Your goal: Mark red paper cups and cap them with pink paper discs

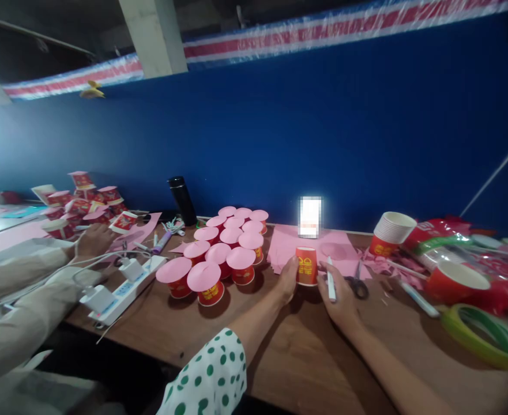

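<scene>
My left hand [287, 279] grips a red paper cup [307, 266] that stands upside down on pink paper [288, 245] on the brown table [288, 351]. My right hand [339, 293] is on the cup's other side, closed round a white pen [330, 280] that points up and away. To the left stand several red cups capped with pink paper discs [219, 253], packed close together.
Scissors [358, 283] lie right of my right hand. A stack of cups [390, 233], a green tape roll [482, 334] and plastic bags fill the right. A black flask [183, 200] and a power strip [124, 282] are left, beside a co-worker's hand [93, 239] and sleeve.
</scene>
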`<action>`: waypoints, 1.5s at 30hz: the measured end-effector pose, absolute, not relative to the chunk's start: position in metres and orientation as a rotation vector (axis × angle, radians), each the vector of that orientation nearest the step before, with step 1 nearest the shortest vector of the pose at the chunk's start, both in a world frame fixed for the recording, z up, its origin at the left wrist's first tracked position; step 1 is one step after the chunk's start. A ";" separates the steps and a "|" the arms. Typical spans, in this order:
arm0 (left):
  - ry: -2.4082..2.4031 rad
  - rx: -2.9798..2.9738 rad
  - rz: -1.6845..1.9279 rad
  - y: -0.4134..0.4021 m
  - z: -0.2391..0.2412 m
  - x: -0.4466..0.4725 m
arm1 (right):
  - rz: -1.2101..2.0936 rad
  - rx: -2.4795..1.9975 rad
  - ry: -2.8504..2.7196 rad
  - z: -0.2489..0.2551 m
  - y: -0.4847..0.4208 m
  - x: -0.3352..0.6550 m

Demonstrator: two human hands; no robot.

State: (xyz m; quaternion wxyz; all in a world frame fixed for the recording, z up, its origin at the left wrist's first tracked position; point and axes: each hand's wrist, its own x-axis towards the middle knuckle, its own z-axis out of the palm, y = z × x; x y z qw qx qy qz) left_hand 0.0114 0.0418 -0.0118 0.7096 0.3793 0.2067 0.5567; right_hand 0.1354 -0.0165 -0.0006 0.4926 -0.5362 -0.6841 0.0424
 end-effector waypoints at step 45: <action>0.520 0.652 1.145 0.038 0.005 0.005 | 0.196 -1.275 -1.531 0.006 -0.019 0.137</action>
